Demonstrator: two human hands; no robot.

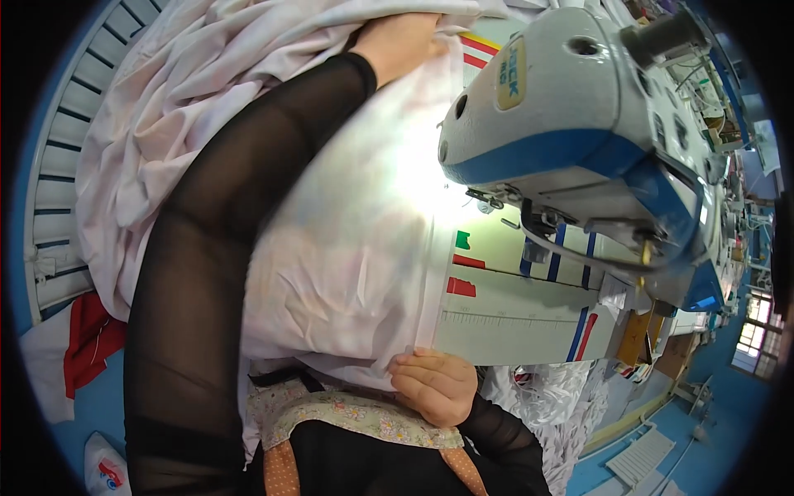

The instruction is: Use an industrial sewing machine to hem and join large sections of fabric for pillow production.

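A large sheet of pale pinkish-white fabric (pixel 331 264) lies over the sewing machine's bed, its straight hemmed edge running under the machine head (pixel 538 107). Stretched out to the far end of that edge, my left hand (pixel 401 45) is closed on the fabric behind the needle area; a fold partly hides its fingers. At the near corner, by the front of the bed, my right hand (pixel 436 387) pinches the same edge between thumb and curled fingers. Bright lamp light washes out the cloth beside the needle, so the stitching spot cannot be made out.
Bunched fabric spills over a slatted white rack (pixel 62 207) at the left. The machine bed (pixel 513 318) carries a ruler scale and coloured tape strips. White scraps (pixel 538 405) hang below it. A red and white cloth (pixel 87 343) lies lower left; a wooden box (pixel 637 337) stands right.
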